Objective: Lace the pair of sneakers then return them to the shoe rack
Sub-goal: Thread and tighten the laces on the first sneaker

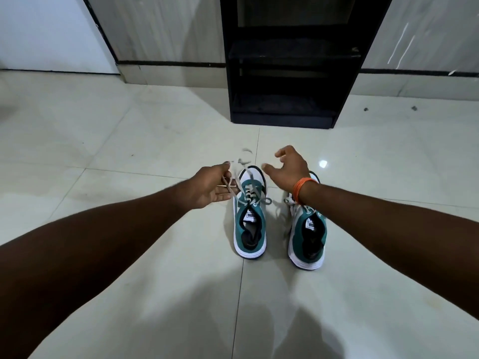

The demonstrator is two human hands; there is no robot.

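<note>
Two teal-and-white low-top sneakers stand side by side on the glossy pale tiled floor [129,141], heels toward the camera and toes toward a black open-fronted shoe rack [285,60] that stands against the wall well beyond them. The left sneaker [249,224] sits just right of a tile seam, its tongue label showing, and its grey-white flat lace [234,189] runs loosely up from the upper eyelets; part of the lace is blurred in the air above the toe, so its free end cannot be followed. The left hand [210,186] is stretched out over the left side of this shoe, and its fingers [228,172] are pinched together on the lace, lifting it off the shoe. The right sneaker [308,237] stands near its mate, not touching it, with loose lace ends lying across its upper part; its toe is hidden behind the right forearm. The right hand [290,167] hovers above and between the two toes with fingers spread apart and curled, holding nothing. An orange thread band [300,189] is wrapped around the right wrist. Two small dark specks lie on the floor to the right of the rack.
</note>
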